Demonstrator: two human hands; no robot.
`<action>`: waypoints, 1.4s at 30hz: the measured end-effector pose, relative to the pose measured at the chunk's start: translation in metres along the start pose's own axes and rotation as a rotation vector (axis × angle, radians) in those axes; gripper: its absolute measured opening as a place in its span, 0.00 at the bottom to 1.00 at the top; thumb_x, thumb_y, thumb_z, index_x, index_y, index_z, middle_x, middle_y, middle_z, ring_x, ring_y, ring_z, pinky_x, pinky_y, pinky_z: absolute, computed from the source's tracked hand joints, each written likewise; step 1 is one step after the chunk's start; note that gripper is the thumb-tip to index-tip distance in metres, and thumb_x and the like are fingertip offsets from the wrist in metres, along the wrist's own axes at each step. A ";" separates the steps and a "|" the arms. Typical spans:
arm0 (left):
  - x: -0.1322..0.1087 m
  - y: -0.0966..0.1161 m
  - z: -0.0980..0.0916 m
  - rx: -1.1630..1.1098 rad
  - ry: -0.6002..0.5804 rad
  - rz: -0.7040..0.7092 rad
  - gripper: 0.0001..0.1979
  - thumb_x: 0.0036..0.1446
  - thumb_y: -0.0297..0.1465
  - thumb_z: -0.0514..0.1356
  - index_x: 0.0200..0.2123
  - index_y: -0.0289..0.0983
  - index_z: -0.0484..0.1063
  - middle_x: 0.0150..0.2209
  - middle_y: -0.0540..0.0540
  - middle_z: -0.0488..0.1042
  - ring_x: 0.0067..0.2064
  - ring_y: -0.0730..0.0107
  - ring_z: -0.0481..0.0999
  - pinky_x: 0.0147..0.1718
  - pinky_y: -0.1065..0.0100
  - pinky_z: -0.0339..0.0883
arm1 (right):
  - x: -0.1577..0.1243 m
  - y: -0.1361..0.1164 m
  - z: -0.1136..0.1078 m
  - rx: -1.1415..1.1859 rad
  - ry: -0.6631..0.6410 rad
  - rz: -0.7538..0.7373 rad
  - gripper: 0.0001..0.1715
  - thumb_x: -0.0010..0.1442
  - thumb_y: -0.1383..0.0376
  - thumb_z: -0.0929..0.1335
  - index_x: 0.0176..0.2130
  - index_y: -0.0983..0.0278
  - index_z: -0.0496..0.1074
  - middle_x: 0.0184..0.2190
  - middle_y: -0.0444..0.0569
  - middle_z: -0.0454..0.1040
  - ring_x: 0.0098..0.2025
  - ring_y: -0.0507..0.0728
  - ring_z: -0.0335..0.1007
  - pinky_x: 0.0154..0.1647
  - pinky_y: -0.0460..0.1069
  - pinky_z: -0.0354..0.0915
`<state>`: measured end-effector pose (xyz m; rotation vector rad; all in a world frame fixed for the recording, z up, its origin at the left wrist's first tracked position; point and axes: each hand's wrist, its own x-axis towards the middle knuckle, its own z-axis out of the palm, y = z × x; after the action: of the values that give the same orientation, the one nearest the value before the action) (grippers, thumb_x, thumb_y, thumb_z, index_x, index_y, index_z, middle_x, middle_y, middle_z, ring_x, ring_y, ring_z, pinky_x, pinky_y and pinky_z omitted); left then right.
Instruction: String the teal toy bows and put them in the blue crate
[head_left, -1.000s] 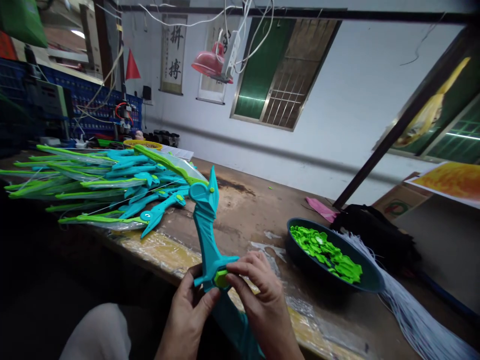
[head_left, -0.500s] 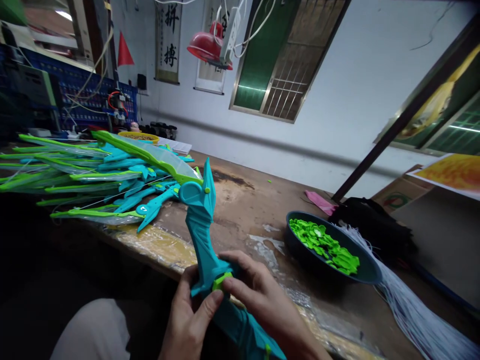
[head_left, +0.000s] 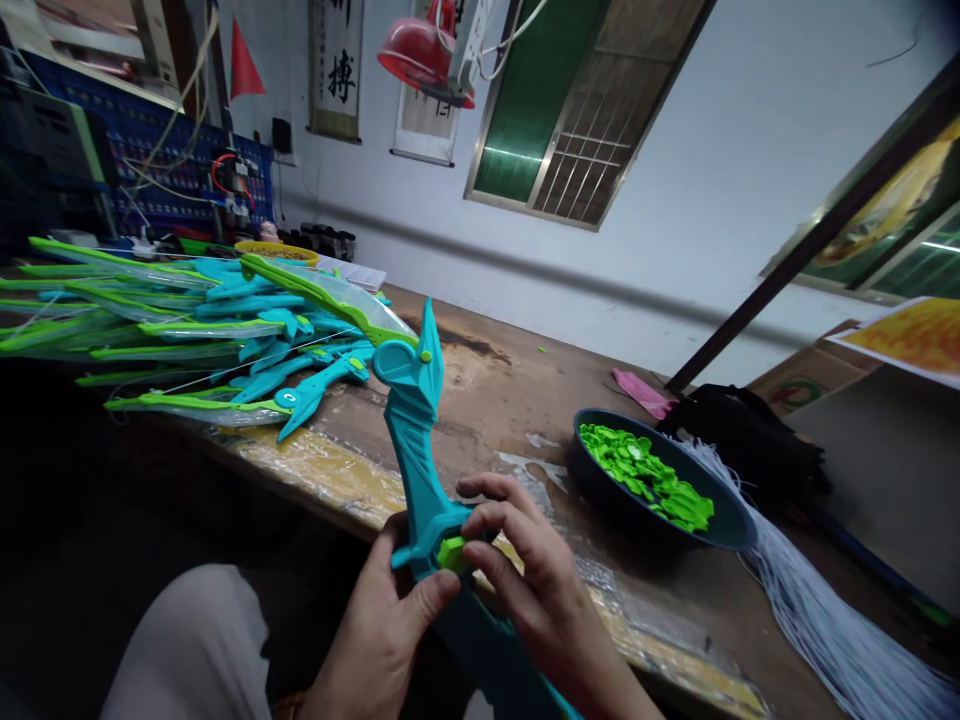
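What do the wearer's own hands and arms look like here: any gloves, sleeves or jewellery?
Both the left hand and the right hand are bare human hands, with no gloves. No rings show on the visible parts of the fingers. No sleeve, watch or bracelet shows on the wrists or the parts of the forearms in view.

Red lamp [head_left: 418, 55] — pink cloth [head_left: 641, 393] nr dk pole [head_left: 739, 317]
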<state>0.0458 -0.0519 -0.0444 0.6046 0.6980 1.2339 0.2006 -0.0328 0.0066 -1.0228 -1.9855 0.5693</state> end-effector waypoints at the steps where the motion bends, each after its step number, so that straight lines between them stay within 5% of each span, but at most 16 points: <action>1: 0.000 -0.001 0.000 0.005 -0.011 0.001 0.32 0.49 0.39 0.73 0.55 0.39 0.68 0.49 0.40 0.80 0.49 0.53 0.78 0.47 0.61 0.69 | 0.001 -0.002 -0.002 0.005 -0.022 0.012 0.07 0.68 0.70 0.65 0.38 0.59 0.71 0.52 0.49 0.70 0.53 0.55 0.71 0.52 0.47 0.66; 19: -0.012 -0.001 -0.003 0.155 -0.057 0.118 0.24 0.58 0.32 0.68 0.56 0.40 0.66 0.51 0.44 0.80 0.51 0.58 0.77 0.54 0.60 0.66 | -0.001 -0.016 -0.012 -0.002 -0.090 0.102 0.08 0.69 0.66 0.64 0.36 0.61 0.71 0.49 0.52 0.72 0.53 0.58 0.69 0.51 0.50 0.66; 34: -0.018 0.012 -0.002 0.209 0.041 0.142 0.22 0.57 0.39 0.69 0.51 0.39 0.69 0.45 0.47 0.82 0.46 0.63 0.80 0.45 0.68 0.71 | -0.004 -0.028 0.002 -0.190 0.029 -0.135 0.05 0.67 0.70 0.67 0.41 0.60 0.71 0.49 0.53 0.73 0.53 0.59 0.72 0.51 0.52 0.70; 42: -0.018 0.013 -0.007 0.197 -0.014 0.130 0.21 0.58 0.39 0.68 0.51 0.37 0.70 0.44 0.44 0.82 0.45 0.60 0.80 0.43 0.66 0.72 | -0.004 -0.022 -0.004 -0.238 -0.051 -0.213 0.15 0.66 0.70 0.68 0.49 0.55 0.76 0.51 0.52 0.74 0.54 0.61 0.72 0.54 0.58 0.71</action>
<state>0.0293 -0.0664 -0.0367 0.8318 0.7845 1.2885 0.1954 -0.0484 0.0226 -0.9270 -2.2128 0.2492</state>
